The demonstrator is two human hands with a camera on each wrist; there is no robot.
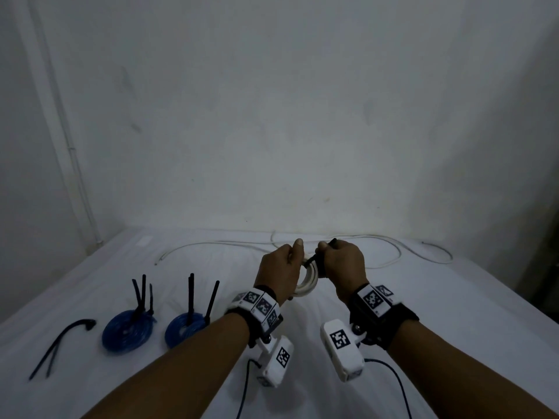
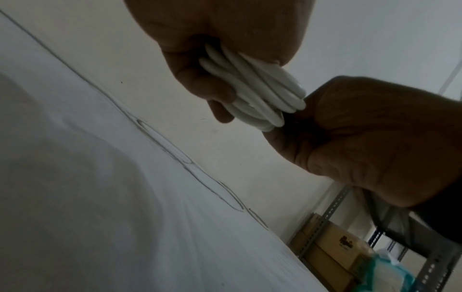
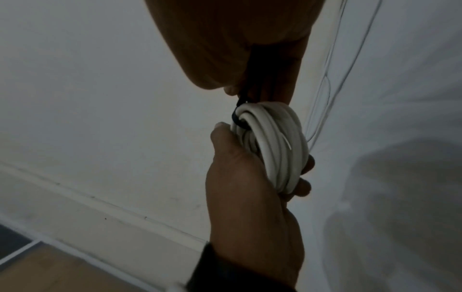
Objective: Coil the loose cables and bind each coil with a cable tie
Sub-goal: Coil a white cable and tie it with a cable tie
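Note:
My left hand (image 1: 282, 269) grips a white cable coil (image 1: 308, 282), held above the white sheet between both hands. In the left wrist view the white coil (image 2: 257, 89) bulges out of my left hand (image 2: 197, 83) toward my right hand (image 2: 370, 138). My right hand (image 1: 340, 261) pinches a black cable tie (image 1: 314, 259) looped round the coil's top. The right wrist view shows the tie (image 3: 241, 116) wrapped over the coil (image 3: 275, 142) under my right hand (image 3: 250, 65), with my left hand (image 3: 240, 177) below. Two blue coils (image 1: 128, 331) (image 1: 184, 329) lie tied at the left.
Loose black cable ties (image 1: 60, 343) lie at the far left of the sheet (image 1: 453, 313). A thin white cable (image 1: 390, 252) trails loose along the back by the wall. A metal rack with cardboard boxes (image 2: 335, 249) stands off to the right.

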